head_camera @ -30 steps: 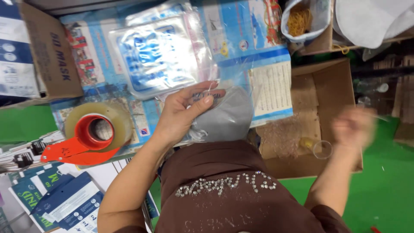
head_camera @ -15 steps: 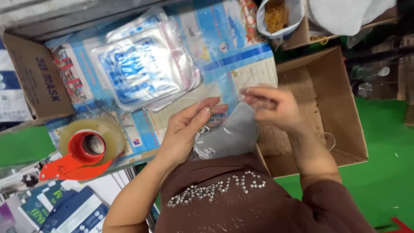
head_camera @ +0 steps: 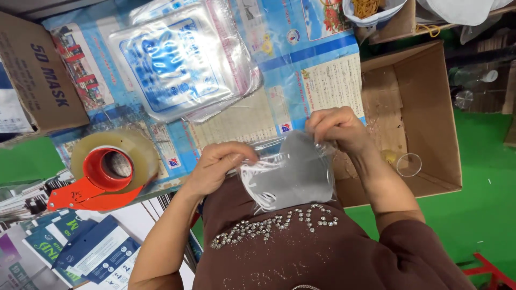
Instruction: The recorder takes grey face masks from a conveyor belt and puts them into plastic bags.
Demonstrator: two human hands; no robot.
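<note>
Desk (head_camera: 322, 70): covered with printed blue sheets, serving as a work surface.
Cardboard box (head_camera: 424, 107): open at the desk's right edge, within reach; contents unclear, its far side cut off.
Stack of clear pouches (head_camera: 183, 59): flat, blue-printed, at arm's length above the hands.
Tape dispenser (head_camera: 102, 172): red, with a clear roll, lying left.
Grey mask (head_camera: 303, 172): in a clear bag, held against the chest between both hands; its ear loops are bunched and hard to make out.
Left hand (head_camera: 220, 164): pinches the bag's left edge.
Right hand (head_camera: 338, 129): closed on the bag's top corner.
</note>
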